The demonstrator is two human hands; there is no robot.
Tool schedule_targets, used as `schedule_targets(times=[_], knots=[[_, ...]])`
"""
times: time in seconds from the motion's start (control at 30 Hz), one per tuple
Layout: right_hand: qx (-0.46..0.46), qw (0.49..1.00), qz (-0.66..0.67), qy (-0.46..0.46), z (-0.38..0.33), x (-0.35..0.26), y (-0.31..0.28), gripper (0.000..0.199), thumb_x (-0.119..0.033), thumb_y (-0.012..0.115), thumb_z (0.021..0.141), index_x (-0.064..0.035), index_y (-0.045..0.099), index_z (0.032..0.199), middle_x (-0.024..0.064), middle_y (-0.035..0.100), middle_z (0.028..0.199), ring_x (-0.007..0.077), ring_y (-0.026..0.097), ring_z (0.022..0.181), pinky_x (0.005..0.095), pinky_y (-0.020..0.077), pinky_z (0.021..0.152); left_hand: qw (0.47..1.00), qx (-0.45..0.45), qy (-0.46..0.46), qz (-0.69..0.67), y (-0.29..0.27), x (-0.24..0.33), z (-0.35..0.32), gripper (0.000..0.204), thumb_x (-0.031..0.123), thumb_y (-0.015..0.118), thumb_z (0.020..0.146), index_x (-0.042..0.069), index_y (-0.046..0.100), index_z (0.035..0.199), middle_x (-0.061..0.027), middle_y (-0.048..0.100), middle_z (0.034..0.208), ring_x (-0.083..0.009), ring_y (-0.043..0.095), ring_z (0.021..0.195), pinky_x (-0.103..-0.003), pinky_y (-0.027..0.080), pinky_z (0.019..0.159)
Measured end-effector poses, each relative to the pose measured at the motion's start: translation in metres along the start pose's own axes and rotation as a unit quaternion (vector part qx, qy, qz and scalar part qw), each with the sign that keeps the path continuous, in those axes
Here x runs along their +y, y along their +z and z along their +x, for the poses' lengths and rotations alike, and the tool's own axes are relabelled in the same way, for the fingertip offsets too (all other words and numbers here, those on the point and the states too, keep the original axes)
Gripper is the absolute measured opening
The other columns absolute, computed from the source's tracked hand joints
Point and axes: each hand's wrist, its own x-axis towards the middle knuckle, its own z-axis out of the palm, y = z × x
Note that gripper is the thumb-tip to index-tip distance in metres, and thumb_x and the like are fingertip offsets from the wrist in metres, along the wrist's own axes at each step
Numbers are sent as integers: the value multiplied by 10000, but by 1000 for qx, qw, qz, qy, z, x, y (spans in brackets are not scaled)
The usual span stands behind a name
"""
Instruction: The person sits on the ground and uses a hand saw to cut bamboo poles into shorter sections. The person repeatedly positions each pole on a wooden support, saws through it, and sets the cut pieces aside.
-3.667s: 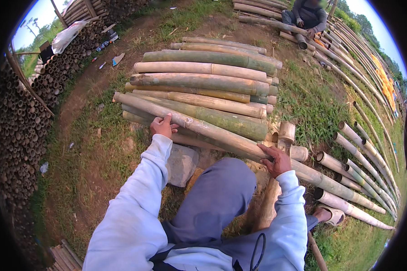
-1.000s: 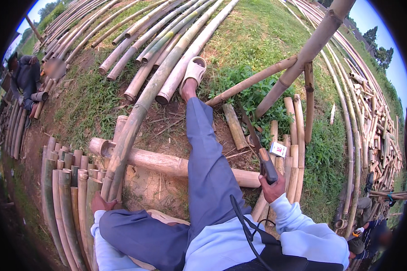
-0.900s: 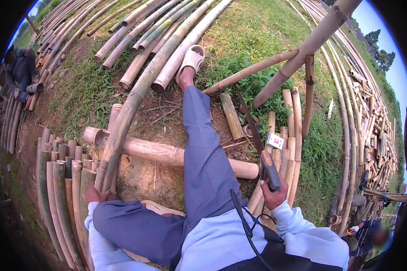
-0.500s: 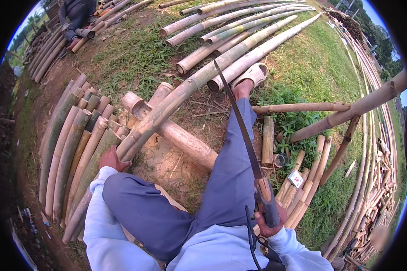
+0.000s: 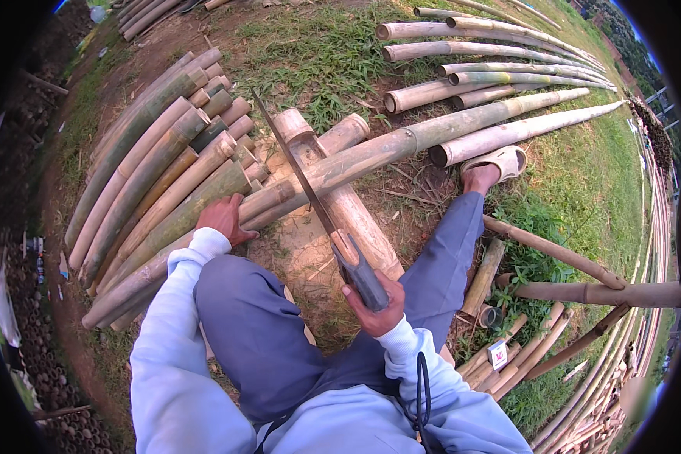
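My right hand (image 5: 378, 306) is closed around the dark handle of a handsaw (image 5: 346, 251). Its long blade slants up and left across a greenish-brown bamboo pole (image 5: 371, 157); whether the teeth touch the pole I cannot tell. Left of the blade, my left hand (image 5: 223, 221) grips the same pole, thumb on the near side and fingers over the top. Under the pole, a thick, pale bamboo support (image 5: 356, 223) with a notched end rests over sawdust-covered ground. My left knee is bent close beside my left hand.
Cut bamboo lengths (image 5: 159, 170) are stacked at left. Long bamboo poles (image 5: 499, 76) lie on the grass at the far right. A bamboo frame (image 5: 583, 293) stands to the right, near short pieces, a small white box (image 5: 497, 354) and a glass jar (image 5: 489, 316).
My right hand has brought the saw leftward from beside my right leg, so the blade now crosses the pole. My left hand stays on the pole. The view has turned.
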Motion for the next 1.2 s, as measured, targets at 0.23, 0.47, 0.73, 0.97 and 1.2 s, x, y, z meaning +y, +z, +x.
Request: schedule_targets(times=[0.23,0.47,0.73,0.97,1.2], knots=[[-32,999,-20,8,4,17,13,205,-90,811,876,17,684,996,48,660,742,125,615,652,283,478,621,1000,18,11,-5,5,-4,2,794,467,872,725,80,527,1327,-196,673,1165,-410,649,1110,-485,533,957],[-42,997,-63,3,-10,18,10,212,-104,811,876,3,642,946,58,594,698,144,570,600,306,461,585,1000,13,10,-3,5,-7,1,756,467,872,734,68,537,1282,-181,668,1167,-379,654,1119,-480,544,948],[-19,999,-15,37,23,3,36,203,-104,771,914,18,647,1018,62,614,752,121,574,690,296,474,646,999,25,19,-5,15,-11,6,767,461,882,692,90,542,1272,-175,668,1149,-384,647,1100,-476,534,926],[-38,996,-54,60,-39,-17,4,146,-61,757,891,-5,677,1000,81,627,706,119,590,613,301,469,583,1000,5,20,-15,14,-15,6,772,464,876,701,77,535,1276,-178,667,1129,-387,646,1104,-488,530,930],[-38,996,-57,61,-31,-16,5,167,-23,738,879,13,687,1034,124,670,754,152,620,613,302,496,610,1000,11,21,-19,14,-12,3,765,448,872,701,73,538,1279,-187,667,1129,-395,651,1090,-493,533,919]])
